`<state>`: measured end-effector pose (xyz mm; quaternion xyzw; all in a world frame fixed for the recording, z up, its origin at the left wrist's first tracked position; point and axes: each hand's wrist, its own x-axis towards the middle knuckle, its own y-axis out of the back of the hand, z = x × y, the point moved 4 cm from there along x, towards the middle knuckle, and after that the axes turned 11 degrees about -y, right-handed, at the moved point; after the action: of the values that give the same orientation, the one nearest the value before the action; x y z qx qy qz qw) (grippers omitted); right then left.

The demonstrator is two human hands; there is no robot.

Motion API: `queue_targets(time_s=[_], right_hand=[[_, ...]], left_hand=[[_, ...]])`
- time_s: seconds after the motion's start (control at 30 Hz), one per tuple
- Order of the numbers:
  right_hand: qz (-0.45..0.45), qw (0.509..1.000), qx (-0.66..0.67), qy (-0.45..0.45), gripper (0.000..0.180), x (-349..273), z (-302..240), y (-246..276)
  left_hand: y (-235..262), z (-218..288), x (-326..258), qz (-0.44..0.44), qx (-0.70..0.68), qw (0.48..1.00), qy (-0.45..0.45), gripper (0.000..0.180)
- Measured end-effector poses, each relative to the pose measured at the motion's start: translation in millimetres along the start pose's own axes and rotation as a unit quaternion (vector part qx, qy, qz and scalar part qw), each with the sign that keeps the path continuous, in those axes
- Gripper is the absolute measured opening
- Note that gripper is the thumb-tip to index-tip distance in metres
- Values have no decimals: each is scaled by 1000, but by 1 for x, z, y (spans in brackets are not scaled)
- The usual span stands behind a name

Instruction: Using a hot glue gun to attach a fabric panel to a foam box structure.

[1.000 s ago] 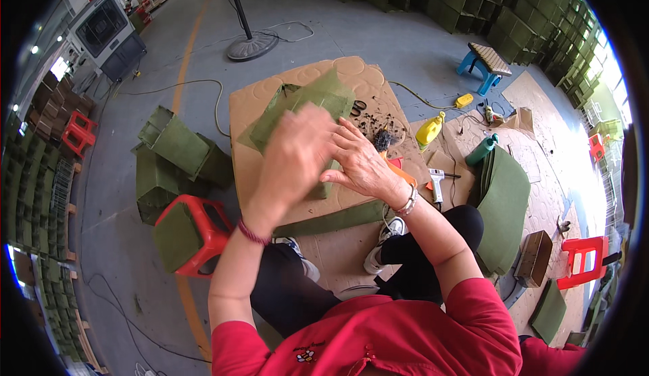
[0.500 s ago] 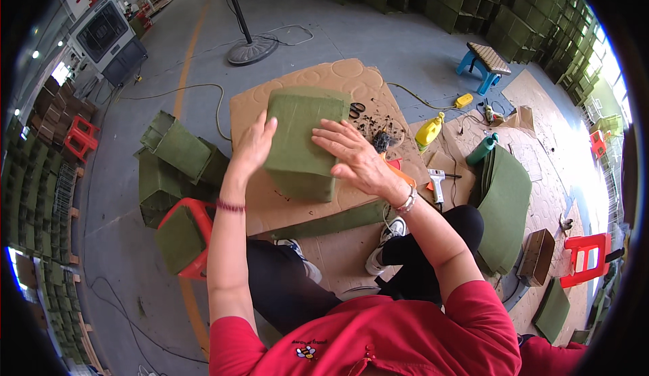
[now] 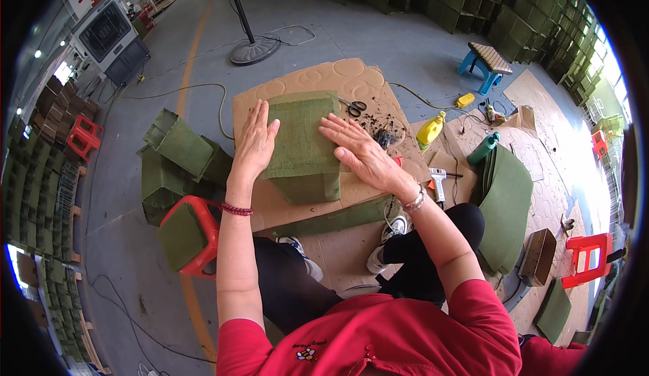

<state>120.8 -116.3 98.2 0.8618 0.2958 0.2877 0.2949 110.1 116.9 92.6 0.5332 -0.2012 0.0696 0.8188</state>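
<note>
A green fabric-covered box (image 3: 301, 132) stands on a cardboard-topped work surface (image 3: 365, 77) in front of me. My left hand (image 3: 254, 141) lies along its left side, fingers stretched out and pointing away from me. On the other side, my right hand (image 3: 358, 147) rests its fingertips at the box's right edge, fingers extended and thumb apart. Neither hand wraps round anything. Just beyond the right hand lie black-handled scissors (image 3: 355, 108) and a dark bristly clump (image 3: 385, 138) among black scraps.
Right of the work surface are a yellow bottle (image 3: 430, 131), a glue gun (image 3: 438, 185), a green bottle (image 3: 484, 147) and stacked green sheets (image 3: 507, 207). Green boxes (image 3: 179, 147) and a red stool (image 3: 206, 237) stand at the left. A fan base (image 3: 254, 50) is beyond.
The box has turned and shifted slightly left between my hands, its top now squarer to me. My left hand has slid a little nearer to me, with its fingers straighter.
</note>
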Motion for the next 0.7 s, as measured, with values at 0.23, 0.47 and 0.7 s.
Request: queue_targets(time_s=[0.23,0.47,0.7], right_hand=[[38,993,-99,-48,59,51,30,0],[147,957,198,-153,54,24,79,2],[131,897,-154,-392,50,-81,166,-27]], left_hand=[[-8,7,8,-23,29,999,1,58],[-6,-2,0,-32,17,999,37,62],[-3,-5,6,-31,0,1000,-1,63]])
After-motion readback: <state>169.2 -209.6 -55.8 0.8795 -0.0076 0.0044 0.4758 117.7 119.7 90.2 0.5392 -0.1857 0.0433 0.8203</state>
